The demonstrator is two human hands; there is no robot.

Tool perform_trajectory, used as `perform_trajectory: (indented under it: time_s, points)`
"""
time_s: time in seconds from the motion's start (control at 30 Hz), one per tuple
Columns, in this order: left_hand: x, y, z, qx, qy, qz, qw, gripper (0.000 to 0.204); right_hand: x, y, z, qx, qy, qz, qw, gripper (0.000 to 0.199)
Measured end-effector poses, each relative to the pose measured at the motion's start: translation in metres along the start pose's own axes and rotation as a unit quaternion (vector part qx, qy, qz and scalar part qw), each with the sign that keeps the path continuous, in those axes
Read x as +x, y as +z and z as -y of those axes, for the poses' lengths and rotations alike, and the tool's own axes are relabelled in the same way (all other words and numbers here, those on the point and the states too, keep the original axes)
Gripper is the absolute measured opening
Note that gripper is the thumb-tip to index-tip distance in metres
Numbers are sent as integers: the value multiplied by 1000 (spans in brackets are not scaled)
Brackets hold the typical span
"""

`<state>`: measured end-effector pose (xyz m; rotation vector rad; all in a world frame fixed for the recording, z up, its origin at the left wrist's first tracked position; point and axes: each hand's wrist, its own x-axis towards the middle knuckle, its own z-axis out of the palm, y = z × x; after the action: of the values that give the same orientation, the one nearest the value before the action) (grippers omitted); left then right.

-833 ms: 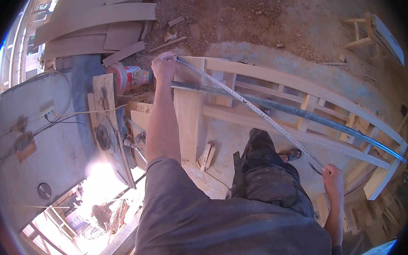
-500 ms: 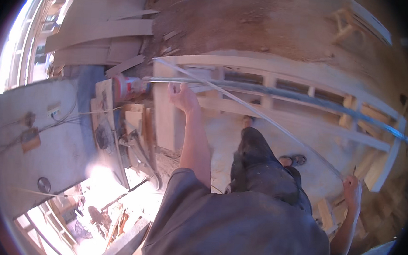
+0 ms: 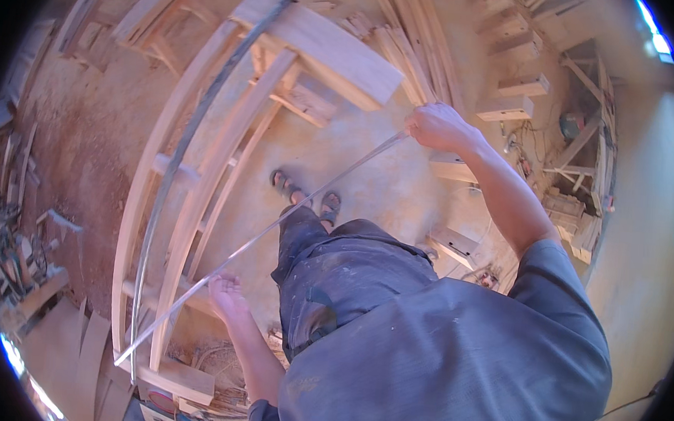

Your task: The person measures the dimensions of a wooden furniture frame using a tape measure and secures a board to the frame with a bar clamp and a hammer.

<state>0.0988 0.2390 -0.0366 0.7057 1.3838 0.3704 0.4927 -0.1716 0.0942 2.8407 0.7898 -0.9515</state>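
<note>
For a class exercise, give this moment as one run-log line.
right hand: holds tape measure; left hand: beside it, contact unclear; pipe: along wooden frame

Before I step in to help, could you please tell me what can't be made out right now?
Head view: what the right hand encloses at its end of the measuring tape, hidden by the closed fist.
Head view: the tape's markings, lost to blur and small size.
Head view: whether the left hand touches the tape, too small to tell.
Head view: the long grey bar's upper end, cut off by the top edge.
</note>
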Motion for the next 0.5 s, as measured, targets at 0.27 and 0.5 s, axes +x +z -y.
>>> perform_trajectory:
  time_s: [0.27, 0.5]
  points:
    - [-41, 118, 83, 156, -188, 227, 943, 33, 37, 0, -131, -13, 70, 33, 997, 20]
    - [-76, 184, 87, 80, -167, 210, 960, 44, 75, -17, -188, -48, 2, 77, 996, 20]
